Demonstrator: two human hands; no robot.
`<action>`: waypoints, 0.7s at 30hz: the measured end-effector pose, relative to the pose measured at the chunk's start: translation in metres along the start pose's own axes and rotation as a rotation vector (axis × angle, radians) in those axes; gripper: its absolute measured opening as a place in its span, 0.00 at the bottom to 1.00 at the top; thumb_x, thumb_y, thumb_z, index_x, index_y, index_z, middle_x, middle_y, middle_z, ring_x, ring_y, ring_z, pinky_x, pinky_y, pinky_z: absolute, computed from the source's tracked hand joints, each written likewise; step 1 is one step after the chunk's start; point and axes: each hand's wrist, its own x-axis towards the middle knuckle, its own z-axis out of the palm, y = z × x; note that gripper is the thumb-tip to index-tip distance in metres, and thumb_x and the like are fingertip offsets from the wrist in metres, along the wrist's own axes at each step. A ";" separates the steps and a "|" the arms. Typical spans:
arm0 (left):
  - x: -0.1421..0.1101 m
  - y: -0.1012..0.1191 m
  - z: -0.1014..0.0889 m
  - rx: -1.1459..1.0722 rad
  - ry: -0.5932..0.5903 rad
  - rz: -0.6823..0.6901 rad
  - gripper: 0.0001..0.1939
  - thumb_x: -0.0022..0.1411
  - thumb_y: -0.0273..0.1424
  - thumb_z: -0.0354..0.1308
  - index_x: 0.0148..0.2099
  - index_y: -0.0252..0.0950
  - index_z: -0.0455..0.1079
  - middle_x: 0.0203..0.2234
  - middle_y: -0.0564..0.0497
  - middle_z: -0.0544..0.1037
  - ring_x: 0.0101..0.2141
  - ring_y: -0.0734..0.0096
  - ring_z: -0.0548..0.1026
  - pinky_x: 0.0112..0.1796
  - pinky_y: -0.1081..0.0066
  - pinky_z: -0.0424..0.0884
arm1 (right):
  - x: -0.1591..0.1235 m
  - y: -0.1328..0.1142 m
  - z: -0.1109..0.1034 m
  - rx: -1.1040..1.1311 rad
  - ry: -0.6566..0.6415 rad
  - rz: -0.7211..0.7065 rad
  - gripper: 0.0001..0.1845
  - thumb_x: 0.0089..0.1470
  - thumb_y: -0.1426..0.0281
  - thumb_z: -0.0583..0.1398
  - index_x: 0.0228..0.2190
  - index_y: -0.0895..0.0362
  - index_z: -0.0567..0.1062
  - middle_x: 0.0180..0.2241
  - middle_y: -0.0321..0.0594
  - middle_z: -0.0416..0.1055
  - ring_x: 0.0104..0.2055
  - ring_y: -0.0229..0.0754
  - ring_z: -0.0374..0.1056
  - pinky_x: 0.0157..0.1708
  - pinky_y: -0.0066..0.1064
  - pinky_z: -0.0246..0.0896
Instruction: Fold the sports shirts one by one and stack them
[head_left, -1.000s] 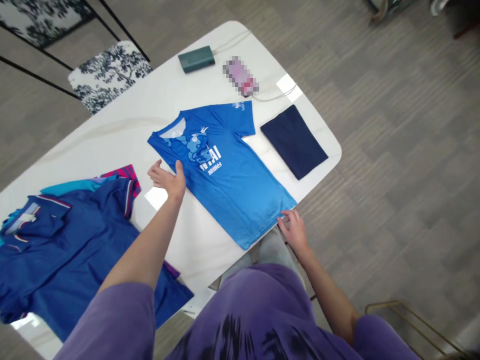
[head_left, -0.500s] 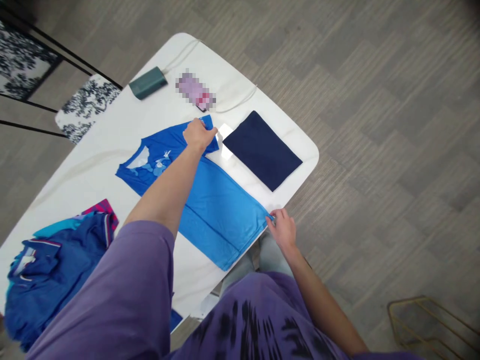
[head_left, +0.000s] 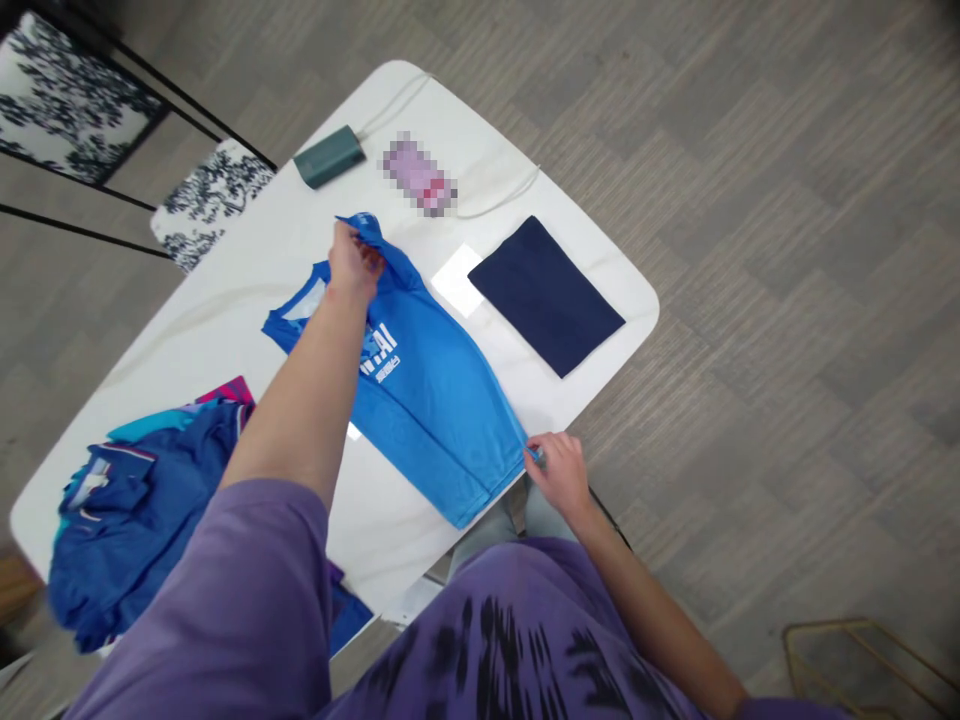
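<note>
A blue T-shirt (head_left: 442,400) with white lettering lies across the white table, its neck opening toward the left and its hem at the near edge. My left hand (head_left: 355,262) is closed on the shirt's sleeve and shoulder area, and the cloth there is lifted and bent. At the hem corner, my right hand (head_left: 556,468) pinches the fabric between thumb and fingers. My left forearm hides part of the shirt's chest. Just right of the shirt lies a flat, folded navy cloth (head_left: 547,298).
On the table (head_left: 630,300) are a dark green power bank (head_left: 330,156), a blurred phone (head_left: 418,176) with a cable, and a pile of clothes (head_left: 150,510) at left. A patterned chair (head_left: 214,200) stands by the far-left side. A gold metal frame (head_left: 825,640) is at lower right.
My left hand has drawn the sleeve leftward, folding the shirt's side inward and exposing the white lettering. My right hand keeps its hold at the hem corner. The whole view has shifted slightly.
</note>
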 end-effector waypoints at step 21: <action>-0.095 -0.178 -0.186 -0.402 0.496 -0.543 0.08 0.70 0.37 0.60 0.45 0.43 0.64 0.28 0.58 0.67 0.30 0.70 0.72 0.31 0.73 0.70 | -0.031 -0.010 0.115 -0.180 0.049 -0.485 0.06 0.69 0.73 0.67 0.44 0.50 0.82 0.42 0.35 0.84 0.48 0.46 0.72 0.53 0.40 0.52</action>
